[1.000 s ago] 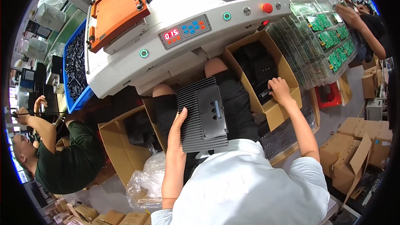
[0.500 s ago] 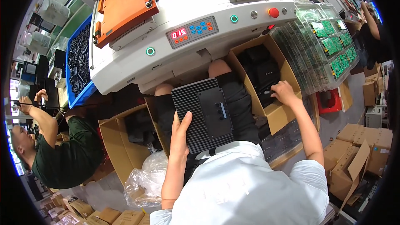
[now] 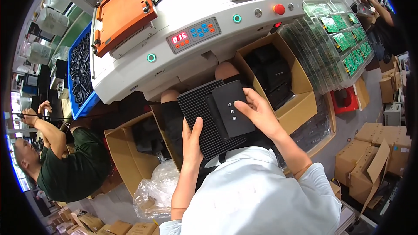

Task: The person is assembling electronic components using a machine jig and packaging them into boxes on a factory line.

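A black ribbed housing (image 3: 198, 104), like a finned metal case, rests across my lap. Along its left side and near corner my left hand (image 3: 191, 141) grips it, thumb laid over the fins. Over the right part of the housing is a flat black cover panel (image 3: 227, 98) with small white icons in a row. My right hand (image 3: 261, 115) holds this panel by its right edge, thumb on top and fingers at the far side. Whether the panel touches the housing beneath it I cannot tell.
An open carton (image 3: 300, 109) with black parts stands on my right, another carton (image 3: 126, 143) on my left. Ahead is a white machine (image 3: 126, 76) with an orange fixture (image 3: 124, 15). Stacked clear trays (image 3: 320, 67) hold green boards. A co-worker (image 3: 76, 169) sits at left.
My right hand has come from the right carton to the housing, bringing the black cover panel. My left hand keeps its grip. At the top, more orange fixture now shows.
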Available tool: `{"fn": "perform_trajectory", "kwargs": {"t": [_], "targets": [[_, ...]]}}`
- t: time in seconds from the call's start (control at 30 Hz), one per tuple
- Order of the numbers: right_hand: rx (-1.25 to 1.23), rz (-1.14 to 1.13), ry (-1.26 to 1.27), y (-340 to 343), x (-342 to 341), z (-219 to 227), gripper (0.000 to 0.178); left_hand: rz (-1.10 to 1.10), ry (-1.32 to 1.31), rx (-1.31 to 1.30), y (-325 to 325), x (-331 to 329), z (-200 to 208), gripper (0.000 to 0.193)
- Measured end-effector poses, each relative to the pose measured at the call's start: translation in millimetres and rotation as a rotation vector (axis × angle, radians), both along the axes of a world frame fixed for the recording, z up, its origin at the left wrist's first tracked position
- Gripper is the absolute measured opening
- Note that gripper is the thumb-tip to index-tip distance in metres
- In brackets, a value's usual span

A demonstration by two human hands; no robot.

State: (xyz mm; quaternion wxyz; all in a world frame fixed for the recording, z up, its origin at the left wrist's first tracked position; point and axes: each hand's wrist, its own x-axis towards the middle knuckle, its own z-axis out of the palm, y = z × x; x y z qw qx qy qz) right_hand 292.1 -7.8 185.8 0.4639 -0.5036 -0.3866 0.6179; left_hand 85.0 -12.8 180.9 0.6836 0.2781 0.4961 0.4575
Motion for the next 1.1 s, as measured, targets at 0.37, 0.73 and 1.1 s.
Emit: {"fn": "perform_trajectory", "kwargs": {"t": [0.37,0.73,1.1], "targets": [[1.004,0.648,-0.884,33.0,10.7,54.1,0.017,-0.126,-0.068,-0.054,2.8,-16.5,-7.5,0.044],[1.176,0.695,-0.674,32.1,-28.3,18.0,0.035,-0.19,-0.143,-0.094,-1.8,-21.1,-17.5,0.033],[0.304,-0.094,-0.459,-10.1,-7.5,12.4,0.063,0.09,-0.102,-0.118,1.2,-15.9,1.4,0.045]]}}
